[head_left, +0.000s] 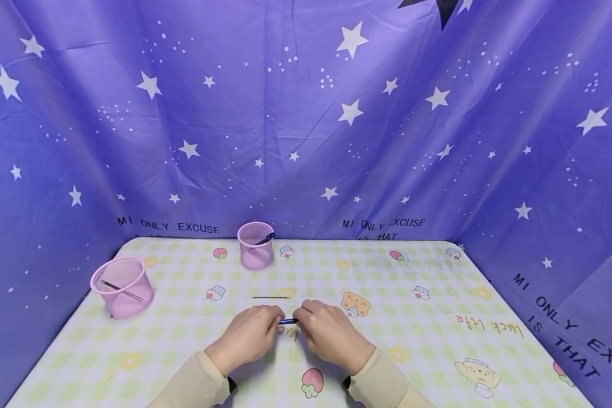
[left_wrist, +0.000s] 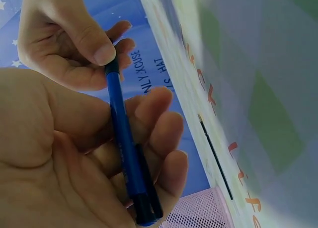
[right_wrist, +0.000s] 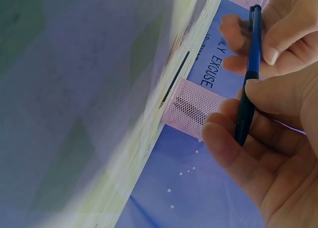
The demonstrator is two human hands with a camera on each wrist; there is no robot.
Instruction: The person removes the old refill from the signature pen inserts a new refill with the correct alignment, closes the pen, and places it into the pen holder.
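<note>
A blue ballpoint pen [head_left: 288, 321] with a dark front section is held between both hands, low over the middle of the table. My left hand [head_left: 250, 334] holds the blue barrel at the clip end, thumb and curled fingers around it. With thumb and fingers, my right hand [head_left: 331, 335] pinches the dark front section [right_wrist: 243, 116]. In the left wrist view the clip end of the pen [left_wrist: 130, 163] lies across the left fingers. Just beyond the hands, a thin dark pen refill [head_left: 270, 297] lies on the tablecloth.
At the back stands a pink mesh pen cup [head_left: 256, 259] with a dark pen leaning in it. Another pink mesh cup [head_left: 137, 303] on the left holds a thin dark stick-like item. A purple starry curtain [head_left: 306, 113] rises behind the checked tablecloth [head_left: 428, 362].
</note>
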